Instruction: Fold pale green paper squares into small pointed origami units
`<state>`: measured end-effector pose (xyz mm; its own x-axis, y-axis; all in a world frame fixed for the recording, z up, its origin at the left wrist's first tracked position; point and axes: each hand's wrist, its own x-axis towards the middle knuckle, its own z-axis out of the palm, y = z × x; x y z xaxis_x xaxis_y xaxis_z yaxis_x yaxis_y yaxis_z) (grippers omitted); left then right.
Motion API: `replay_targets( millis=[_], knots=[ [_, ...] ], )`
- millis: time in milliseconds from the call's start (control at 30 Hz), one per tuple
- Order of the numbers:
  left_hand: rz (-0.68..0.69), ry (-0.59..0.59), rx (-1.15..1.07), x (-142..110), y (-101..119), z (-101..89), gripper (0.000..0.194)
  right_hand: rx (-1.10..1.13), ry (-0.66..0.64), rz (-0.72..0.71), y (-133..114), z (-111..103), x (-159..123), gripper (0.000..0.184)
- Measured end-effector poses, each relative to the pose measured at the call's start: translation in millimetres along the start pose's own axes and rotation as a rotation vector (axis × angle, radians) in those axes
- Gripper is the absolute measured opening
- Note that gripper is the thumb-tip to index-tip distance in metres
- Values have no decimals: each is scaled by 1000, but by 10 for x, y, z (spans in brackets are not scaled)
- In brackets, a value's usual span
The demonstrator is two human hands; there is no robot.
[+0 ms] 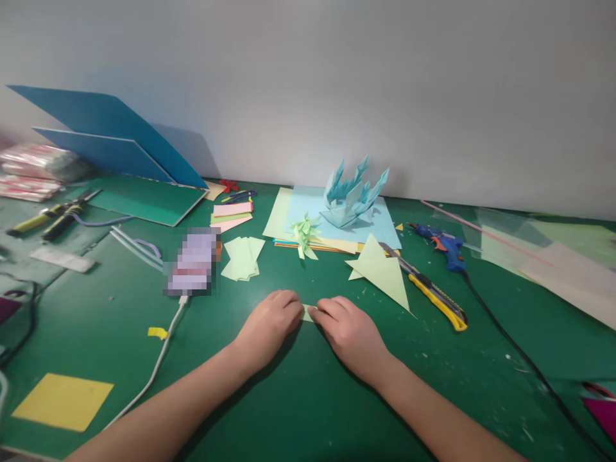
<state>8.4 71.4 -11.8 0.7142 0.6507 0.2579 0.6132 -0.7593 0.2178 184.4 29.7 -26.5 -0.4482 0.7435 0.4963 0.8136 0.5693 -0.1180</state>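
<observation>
Between my hands lies a small piece of pale green paper (308, 313), low on the green table. My left hand (275, 317) has its fingers closed on the paper's left end. On its right end press the bent fingers of my right hand (350, 330). Most of the paper is hidden under the fingers. Beyond my left hand is a small stack of pale green paper slips (242, 258). Larger pale green triangular sheets (382, 269) lie past my right hand. Straight ahead, a light green folded paper figure (305, 236) rests at the edge of a paper stack.
A blue folded-paper crown shape (353, 199) stands on blue sheets (301, 202). To the right are a yellow utility knife (436, 298) and a corded blue glue gun (445, 247). A phone (194, 260) with a white cable, pliers (65, 215) and a yellow sheet (62, 401) lie left.
</observation>
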Motion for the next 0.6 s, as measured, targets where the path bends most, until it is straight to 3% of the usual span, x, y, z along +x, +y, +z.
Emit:
replay_targets(
  millis=[400,533,600],
  knots=[
    [112,50,50,-24,2,-34,26,30,3,-6,12,-11,6,32],
    [-20,67,-60,-41,3,-51,10,64,-28,31,-1,-45,13,33],
    [-135,76,-169,-40,-8,-59,16,72,-36,60,-11,-56,9,33]
  ],
)
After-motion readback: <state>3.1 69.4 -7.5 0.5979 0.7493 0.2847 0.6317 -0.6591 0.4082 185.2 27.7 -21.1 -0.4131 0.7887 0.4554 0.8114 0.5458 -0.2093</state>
